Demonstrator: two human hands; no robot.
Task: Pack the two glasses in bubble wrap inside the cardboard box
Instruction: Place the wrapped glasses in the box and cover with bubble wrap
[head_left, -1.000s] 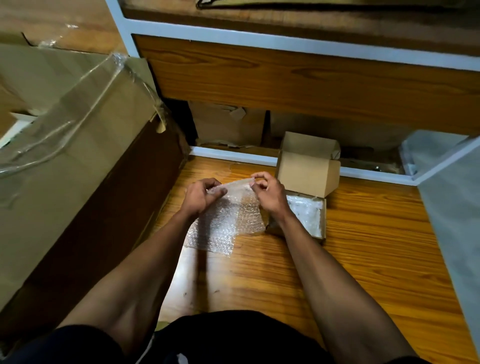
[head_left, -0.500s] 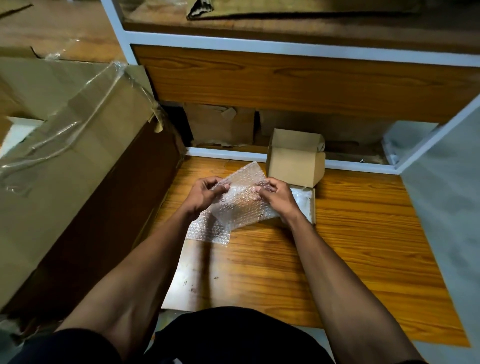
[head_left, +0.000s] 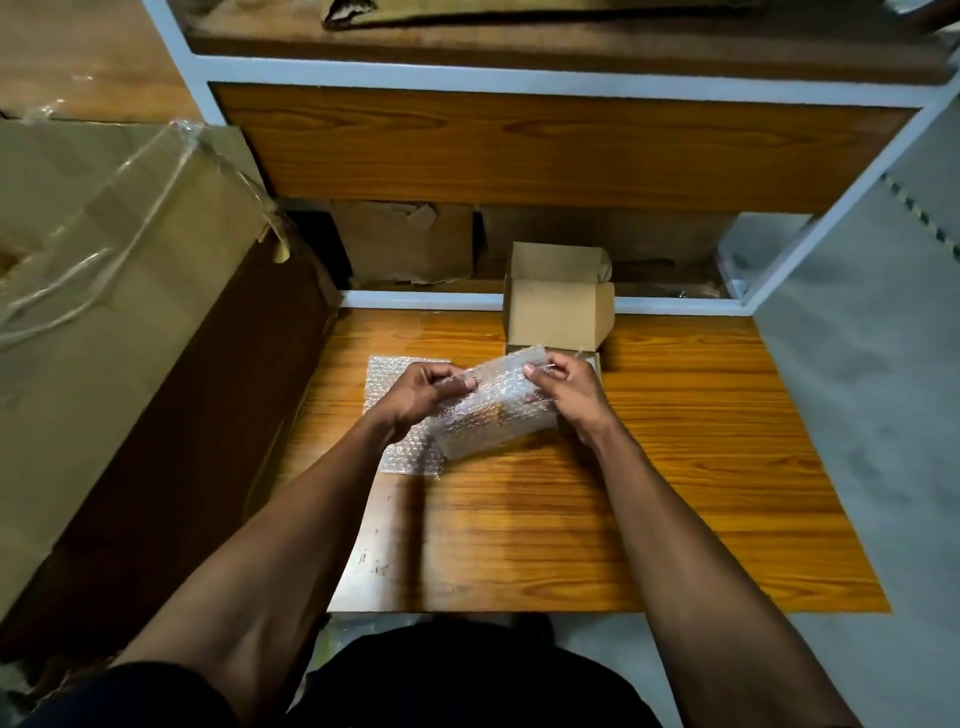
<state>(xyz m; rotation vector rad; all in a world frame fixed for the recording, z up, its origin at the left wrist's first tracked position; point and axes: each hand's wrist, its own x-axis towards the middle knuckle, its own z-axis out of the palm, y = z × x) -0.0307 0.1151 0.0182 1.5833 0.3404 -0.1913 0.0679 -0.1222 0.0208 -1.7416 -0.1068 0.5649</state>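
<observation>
Both hands are clamped on one bubble-wrap bundle (head_left: 493, 415), held tilted just above the desk (head_left: 675, 493). The left hand (head_left: 421, 397) pinches its left end with thumb and curled fingers; the right hand (head_left: 569, 387) grips the upper right end, thumb on top. The bundle is clear, dimpled plastic folded round something that shows only as a faint amber and reddish blur, so whether a glass is inside cannot be told.

Under the left hand a second, flat bubble-wrap sheet (head_left: 395, 374) lies on the wooden desk, partly covered by the bundle. Just behind the right hand stands the small cardboard box (head_left: 558, 317), its lid flap raised upright; its inside is mostly hidden by the hand and bundle.

To the left, a large cardboard carton (head_left: 130, 286) with loose plastic tape stands against the desk. Behind, a white-framed shelf (head_left: 519, 78) holds more cardboard.
</observation>
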